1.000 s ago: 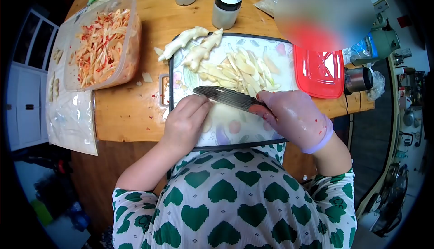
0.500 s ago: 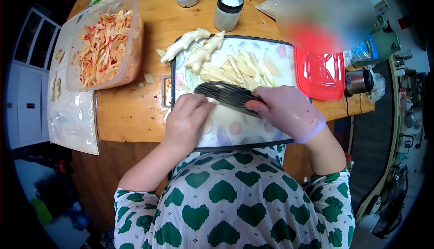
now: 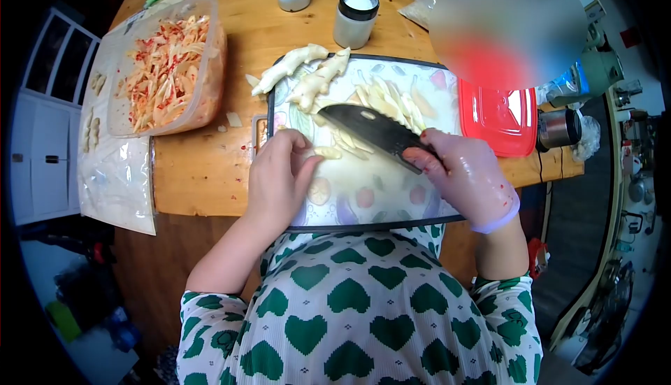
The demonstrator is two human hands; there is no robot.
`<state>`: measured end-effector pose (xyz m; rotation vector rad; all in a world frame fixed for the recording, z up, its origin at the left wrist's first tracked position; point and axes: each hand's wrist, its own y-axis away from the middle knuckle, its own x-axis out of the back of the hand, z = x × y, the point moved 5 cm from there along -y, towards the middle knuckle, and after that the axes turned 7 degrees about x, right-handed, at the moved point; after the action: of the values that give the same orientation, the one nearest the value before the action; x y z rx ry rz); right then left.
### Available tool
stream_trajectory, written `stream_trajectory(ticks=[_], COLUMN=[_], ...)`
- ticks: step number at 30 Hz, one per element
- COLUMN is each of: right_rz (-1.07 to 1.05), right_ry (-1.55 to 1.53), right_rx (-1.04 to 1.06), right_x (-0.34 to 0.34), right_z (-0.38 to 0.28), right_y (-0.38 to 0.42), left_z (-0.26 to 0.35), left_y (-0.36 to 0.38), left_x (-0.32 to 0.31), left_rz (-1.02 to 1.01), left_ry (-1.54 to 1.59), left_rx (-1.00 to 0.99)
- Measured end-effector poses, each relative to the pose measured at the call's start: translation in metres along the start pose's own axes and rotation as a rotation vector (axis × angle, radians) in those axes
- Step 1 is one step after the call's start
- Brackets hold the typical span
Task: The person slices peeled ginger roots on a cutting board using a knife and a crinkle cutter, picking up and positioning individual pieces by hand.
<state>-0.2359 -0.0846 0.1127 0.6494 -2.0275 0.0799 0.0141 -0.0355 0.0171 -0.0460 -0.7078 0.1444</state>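
My right hand (image 3: 472,175), in a thin translucent glove, is closed round the handle of a dark knife (image 3: 374,130). The blade points left above the cutting board (image 3: 398,203). My bare left hand (image 3: 283,172) rests at the board's left side, thumb and fingers apart around the end of a small pale ginger piece (image 3: 327,153). Ginger slices (image 3: 384,105) lie in a pile behind the blade, and some show just below it. Two whole ginger roots (image 3: 318,84) lie across the board's back left corner.
A clear tub (image 3: 168,77) of red-seasoned shreds stands at the left on a plastic sheet (image 3: 115,182). Two jars of white powder (image 3: 355,21) stand behind the board. A red lid (image 3: 498,120) lies at its right. A blurred patch covers the back right.
The knife has lifted off the ginger beside my left hand, and my right hand has shifted right and toward me. My left thumb and fingers have spread apart.
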Motion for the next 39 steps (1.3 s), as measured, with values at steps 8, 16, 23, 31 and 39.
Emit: stream_trajectory(ticks=[8,16,23,31,39], right_rz=[0.238,-0.026,-0.124,-0.059,0.028], right_ry=[-0.155,-0.041,0.116,0.064,-0.198], right_rx=[-0.130,0.046,0.109,-0.053,-0.161], right_x=[0.017,0.002,-0.030,-0.008,0.001], right_z=[0.022,0.014,0.005,0.027,0.036], right_y=[0.014,0.025,0.013,-0.002,0.007], left_z=[0.038,0.015,0.017,0.025,0.017], left_y=[-0.041,-0.086,-0.090,-0.038,-0.017], left_x=[-0.010,-0.002,0.014,0.049,0.031], left_rz=[0.071,0.124,0.119,0.091,-0.094], left_ry=[-0.098,-0.237,-0.099,0.060,-0.045], left_rx=[-0.316,-0.146,0.012,-0.321,-0.449])
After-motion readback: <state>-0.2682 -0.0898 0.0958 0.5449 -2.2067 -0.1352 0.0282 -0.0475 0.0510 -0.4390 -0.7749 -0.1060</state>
